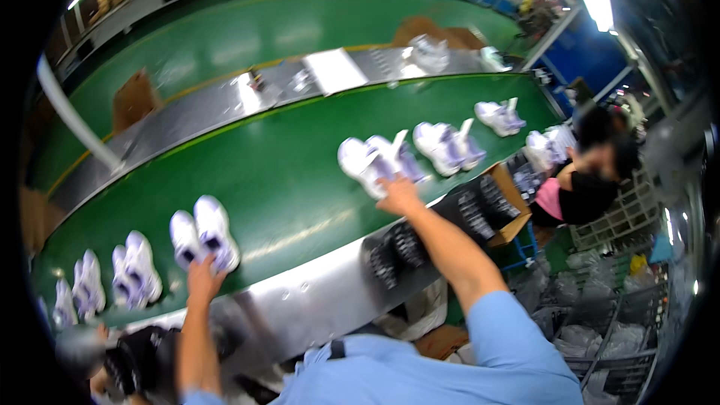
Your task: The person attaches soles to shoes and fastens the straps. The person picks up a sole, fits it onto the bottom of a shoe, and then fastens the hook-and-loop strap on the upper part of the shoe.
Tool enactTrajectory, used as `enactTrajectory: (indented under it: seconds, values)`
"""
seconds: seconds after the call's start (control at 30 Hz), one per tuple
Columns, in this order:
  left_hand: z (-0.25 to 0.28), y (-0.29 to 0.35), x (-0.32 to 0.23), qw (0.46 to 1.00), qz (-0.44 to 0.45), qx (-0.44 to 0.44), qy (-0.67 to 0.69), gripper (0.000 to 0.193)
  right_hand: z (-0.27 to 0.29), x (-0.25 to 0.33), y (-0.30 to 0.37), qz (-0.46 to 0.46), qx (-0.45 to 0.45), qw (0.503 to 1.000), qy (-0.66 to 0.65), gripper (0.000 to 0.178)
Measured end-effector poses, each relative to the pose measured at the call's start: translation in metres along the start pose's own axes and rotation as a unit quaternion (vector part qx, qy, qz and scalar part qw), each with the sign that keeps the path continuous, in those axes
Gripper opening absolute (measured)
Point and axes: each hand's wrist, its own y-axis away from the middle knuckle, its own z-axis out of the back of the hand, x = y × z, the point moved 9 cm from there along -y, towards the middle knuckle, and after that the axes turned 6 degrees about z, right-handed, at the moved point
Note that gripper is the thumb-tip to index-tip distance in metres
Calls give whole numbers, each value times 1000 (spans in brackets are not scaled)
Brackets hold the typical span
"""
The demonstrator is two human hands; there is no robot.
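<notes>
A pair of white and lilac sneakers (pixel 216 229) lies on the green conveyor belt (pixel 292 157), left of centre. My left hand (pixel 204 279) is closed at the heel end of this pair, its fingertips partly hidden against the shoe. Farther right on the belt, my right arm stretches out to another pair of white and lilac sneakers (pixel 361 165). The fingers of my right hand (pixel 399 196) are closed at the heel of the nearer shoe in that pair.
More sneaker pairs stand left (pixel 136 270) and right (pixel 442 146) along the belt. Black pieces with white markings (pixel 472 210) and a cardboard box (pixel 511 206) line the near metal edge. A co-worker (pixel 589 180) is at the right; another person (pixel 90 352) shows at lower left.
</notes>
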Motion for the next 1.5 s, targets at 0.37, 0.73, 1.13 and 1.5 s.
enactTrajectory:
  seconds: [0.37,0.73,1.13,1.5]
  values:
    - [13,204,-57,976,96,37,191,32,-59,-80,-43,-59,46,994,76,45]
    - [13,124,-116,942,60,-48,326,54,-1,215,-5,192,-48,980,-15,18]
    - [17,136,-80,931,23,-4,364,61,-6,303,250,300,-236,872,-306,15]
    - [283,321,-327,462,-585,334,577,73,-25,-57,282,-285,-207,930,-109,63]
